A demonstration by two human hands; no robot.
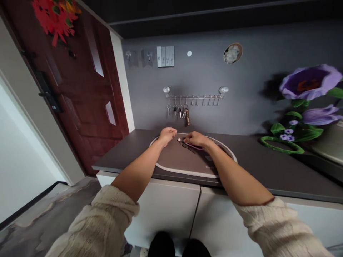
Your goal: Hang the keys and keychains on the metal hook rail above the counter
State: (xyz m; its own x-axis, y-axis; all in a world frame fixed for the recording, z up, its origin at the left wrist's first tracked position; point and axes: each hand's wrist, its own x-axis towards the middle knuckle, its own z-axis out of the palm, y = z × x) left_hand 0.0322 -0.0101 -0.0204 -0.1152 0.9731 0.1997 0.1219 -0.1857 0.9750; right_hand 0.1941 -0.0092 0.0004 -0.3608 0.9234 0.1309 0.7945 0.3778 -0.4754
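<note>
On the dark counter lies a brown oval mat [171, 157] with a white border. My left hand [168, 135] is over its back left part, fingers curled and pressed together; anything between them is hidden. My right hand [196, 138] reaches down to the mat a little to the right, with its fingers pinched at a small dark item. Just left of those fingertips is a small white ball [179, 140]. A pinkish-purple cord [197, 147] runs along the mat under my right hand. What exactly the right fingers grip is too small to tell.
Several keys [180, 111] hang from a hook rail [195, 96] on the grey wall behind. Purple flowers [308, 85] with a green ring base stand on the counter [254, 164] at the right. A dark red door [80, 92] is at the left; white cabinet doors [166, 210] are below.
</note>
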